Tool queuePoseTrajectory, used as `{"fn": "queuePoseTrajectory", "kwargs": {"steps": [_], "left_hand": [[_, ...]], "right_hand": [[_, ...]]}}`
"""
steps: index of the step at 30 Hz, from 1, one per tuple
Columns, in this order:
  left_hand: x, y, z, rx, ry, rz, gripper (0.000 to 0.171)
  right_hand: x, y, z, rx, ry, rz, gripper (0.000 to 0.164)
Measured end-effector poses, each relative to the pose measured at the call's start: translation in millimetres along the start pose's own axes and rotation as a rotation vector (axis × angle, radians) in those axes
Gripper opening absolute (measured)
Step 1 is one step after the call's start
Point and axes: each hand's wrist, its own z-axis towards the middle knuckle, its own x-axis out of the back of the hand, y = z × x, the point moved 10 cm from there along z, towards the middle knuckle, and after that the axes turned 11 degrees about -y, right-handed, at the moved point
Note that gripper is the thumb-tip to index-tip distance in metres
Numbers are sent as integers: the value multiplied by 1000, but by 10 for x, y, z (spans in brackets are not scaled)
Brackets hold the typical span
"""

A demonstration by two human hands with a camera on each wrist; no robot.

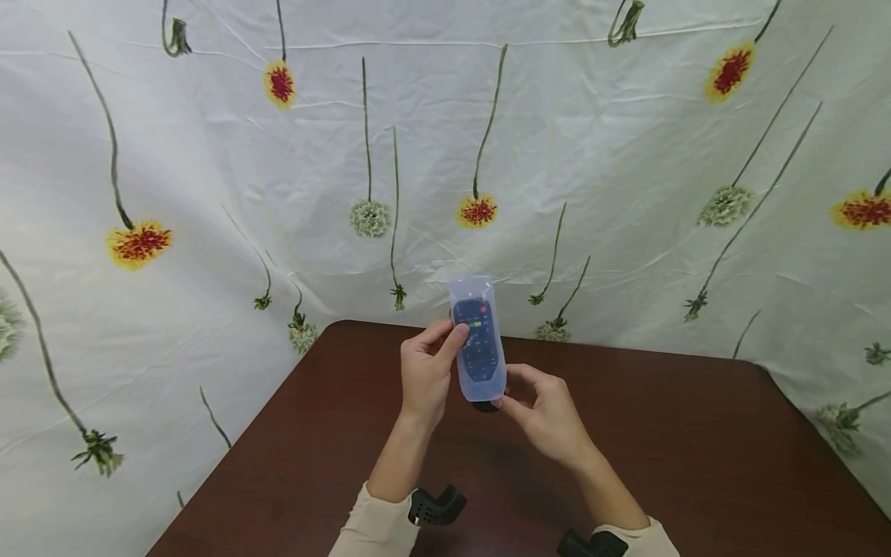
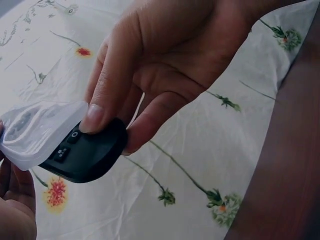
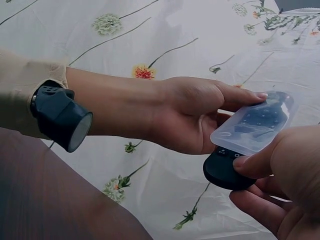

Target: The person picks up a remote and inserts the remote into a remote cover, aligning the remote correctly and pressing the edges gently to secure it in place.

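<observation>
A dark remote control [image 1: 477, 348] with small buttons lies mostly inside a translucent, milky-clear sleeve [image 1: 461, 288], held up above the table. One rounded black end of the remote [image 2: 95, 157] sticks out of the sleeve's lower opening. My left hand [image 1: 428, 370] grips the sleeve along its left side, thumb across the front. At the bottom, my right hand [image 1: 550, 414] pinches the bare end of the remote between thumb and fingers. The right wrist view shows that right thumb [image 3: 242, 162] on the remote's face, close to the edge of the sleeve.
Below the hands is a dark brown table [image 1: 661, 433] with rounded far corners. Behind it hangs a white cloth [image 1: 612, 155] printed with flowers, reaching down past the table's edges. A black wrist camera [image 1: 437, 507] sits on the left sleeve cuff, another [image 1: 592, 544] on the right.
</observation>
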Motion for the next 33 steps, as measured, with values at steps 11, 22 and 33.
{"fn": "queuePoseTrajectory", "kwargs": {"steps": [11,22,33], "left_hand": [[-62,-78,-26,18,9,-11,20],[-96,-117,-58,35,-9,49,18],[-80,-122,-28,47,16,16,21]], "right_hand": [[-22,51,-7,-66,23,63,33],[-24,68,-4,-55,29,81,31],[125,37,2,-44,-74,81,36]]}}
